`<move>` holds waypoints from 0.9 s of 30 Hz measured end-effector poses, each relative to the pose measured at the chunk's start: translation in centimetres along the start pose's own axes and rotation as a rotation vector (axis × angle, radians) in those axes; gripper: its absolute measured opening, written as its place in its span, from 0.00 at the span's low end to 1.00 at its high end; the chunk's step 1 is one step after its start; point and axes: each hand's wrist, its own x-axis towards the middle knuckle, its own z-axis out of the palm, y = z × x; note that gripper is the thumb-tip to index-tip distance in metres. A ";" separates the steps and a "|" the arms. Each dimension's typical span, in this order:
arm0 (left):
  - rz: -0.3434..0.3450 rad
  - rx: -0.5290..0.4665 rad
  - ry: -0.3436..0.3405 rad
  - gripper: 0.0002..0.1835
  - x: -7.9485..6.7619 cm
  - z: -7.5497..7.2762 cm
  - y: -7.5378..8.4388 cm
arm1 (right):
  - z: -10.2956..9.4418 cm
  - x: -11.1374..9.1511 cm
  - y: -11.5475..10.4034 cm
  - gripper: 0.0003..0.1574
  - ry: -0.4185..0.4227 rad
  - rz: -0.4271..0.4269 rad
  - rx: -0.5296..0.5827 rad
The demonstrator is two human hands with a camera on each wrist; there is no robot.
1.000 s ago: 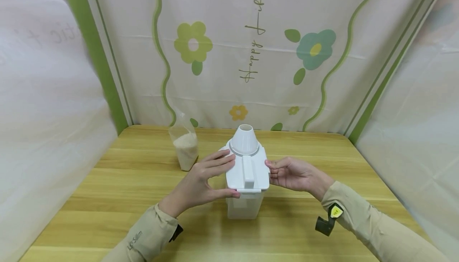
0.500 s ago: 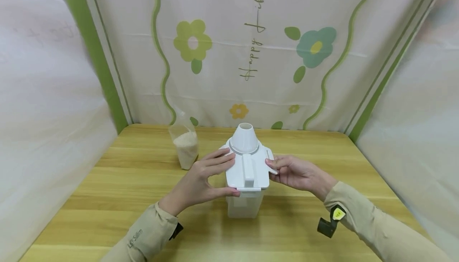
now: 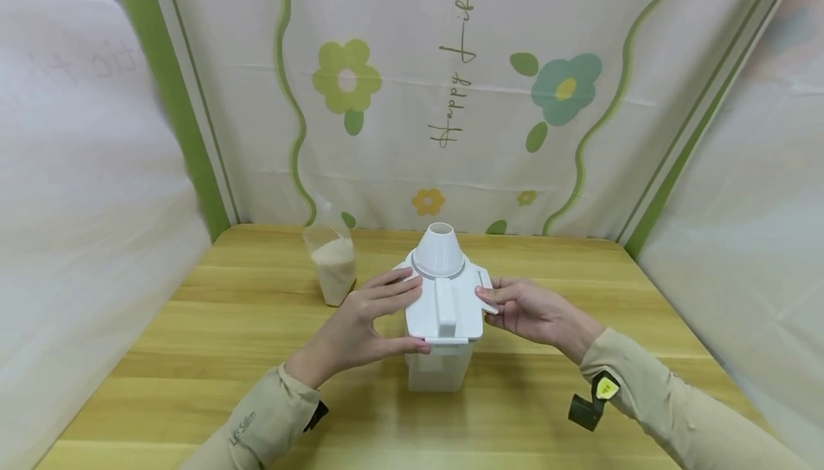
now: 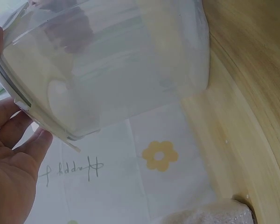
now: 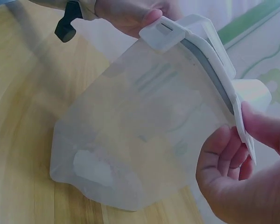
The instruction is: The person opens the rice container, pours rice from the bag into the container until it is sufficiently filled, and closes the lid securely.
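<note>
A translucent plastic storage container [image 3: 438, 373] stands upright on the table under a white lid [image 3: 428, 312] with a cone-shaped spout [image 3: 440, 252] and a raised handle bar. My left hand [image 3: 360, 323] holds the lid from the left: fingers lie over its left edge, the thumb is on the front clip [image 3: 447, 341]. My right hand [image 3: 531, 310] pinches the right side latch [image 3: 487, 291] between thumb and curled fingers; the latch sticks outward from the lid. The right wrist view shows the container's clear wall [image 5: 126, 121] with nothing visible inside.
A clear bag of pale grains [image 3: 335, 270] stands on the wooden table [image 3: 257, 355], behind and left of the container. A patterned cloth [image 3: 399, 148] hangs at the back, with pale cloth walls on both sides.
The right side latch has swung up and outward from the lid, with my right hand shifting slightly right. In the last half second little differs; my left hand stays on the lid.
</note>
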 end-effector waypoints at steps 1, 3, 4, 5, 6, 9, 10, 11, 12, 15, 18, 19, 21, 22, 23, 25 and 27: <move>0.001 0.000 -0.001 0.38 0.0 0.0 0.0 | 0.0 0.0 0.0 0.12 0.009 -0.002 -0.009; 0.006 0.001 -0.001 0.38 0.0 0.0 -0.1 | 0.1 0.0 0.0 0.10 0.027 -0.006 -0.035; 0.009 0.001 -0.002 0.38 0.0 0.0 -0.1 | 0.1 0.0 -0.1 0.09 0.036 -0.011 -0.047; 0.012 0.002 -0.002 0.38 0.1 0.0 -0.1 | 0.1 0.0 -0.1 0.09 0.045 -0.015 -0.058; 0.015 0.002 -0.001 0.38 0.1 0.0 -0.1 | 0.1 0.0 -0.2 0.08 0.053 -0.020 -0.069; 0.018 0.000 0.003 0.38 0.1 0.0 -0.2 | 0.2 0.0 -0.4 0.10 0.071 -0.029 -0.087; 0.017 -0.001 0.004 0.38 0.1 0.0 -0.2 | 0.2 0.0 -0.5 0.10 0.076 -0.030 -0.090; 0.016 -0.002 0.005 0.38 0.1 0.0 -0.2 | 0.3 0.0 -0.5 0.11 0.077 -0.030 -0.090; 0.014 -0.003 0.005 0.38 0.1 0.0 -0.2 | 0.3 0.0 -0.6 0.11 0.079 -0.028 -0.091; 0.012 -0.005 0.004 0.38 0.0 0.1 -0.2 | 0.3 0.0 -0.6 0.13 0.084 -0.018 -0.096; 0.009 -0.003 0.005 0.38 0.0 0.1 -0.2 | 0.3 0.0 -0.7 0.15 0.092 -0.012 -0.102; 0.007 -0.003 0.005 0.38 0.0 0.1 -0.2 | 0.4 0.0 -0.8 0.15 0.094 -0.011 -0.104; 0.002 -0.001 0.005 0.38 0.0 0.1 -0.3 | 0.4 0.1 -0.8 0.16 0.103 -0.010 -0.104; -0.001 0.000 0.004 0.38 0.0 0.1 -0.3 | 0.4 0.1 -0.9 0.16 0.108 -0.008 -0.103; -0.004 0.001 0.001 0.39 0.0 0.1 -0.3 | 0.4 0.1 -0.9 0.16 0.110 -0.007 -0.103; -0.009 0.003 -0.004 0.38 0.0 0.0 -0.2 | 0.4 0.1 -0.9 0.15 0.110 -0.003 -0.106; -0.010 0.004 -0.006 0.38 -0.1 0.1 -0.2 | 0.4 0.0 -0.9 0.15 0.110 -0.001 -0.104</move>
